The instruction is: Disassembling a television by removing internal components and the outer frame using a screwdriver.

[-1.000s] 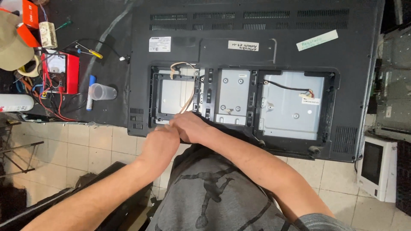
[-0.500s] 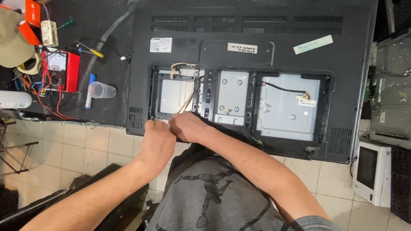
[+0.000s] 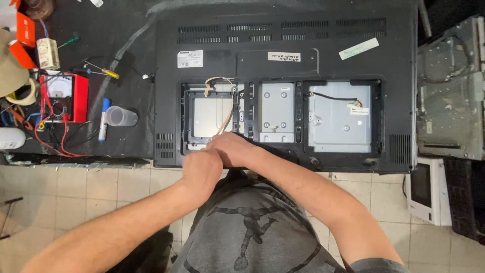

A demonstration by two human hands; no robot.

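A large black television (image 3: 323, 40) lies face down on the bench with its rear compartments open. A beige flat cable (image 3: 228, 108) runs down the left compartment (image 3: 207, 119) to my hands. My right hand (image 3: 233, 149) is closed over the cable's lower end at the compartment's near edge. My left hand (image 3: 202, 169) is curled beside it, touching it, over the television's near rim. The fingers of both hands are hidden. A metal plate (image 3: 276, 111) fills the middle compartment, and another metal plate (image 3: 339, 124) with a black wire fills the right one.
Left of the television lie a red analog multimeter (image 3: 64, 96) with red leads, a clear plastic cup (image 3: 121, 116), a blue marker (image 3: 103, 119) and a yellow-handled screwdriver (image 3: 108, 72). Bare metal chassis (image 3: 449, 96) stand at the right. A white device (image 3: 427, 189) sits on the tiled floor.
My left hand has shifted slightly right and closer against my right hand. The cable and the television have stayed put.
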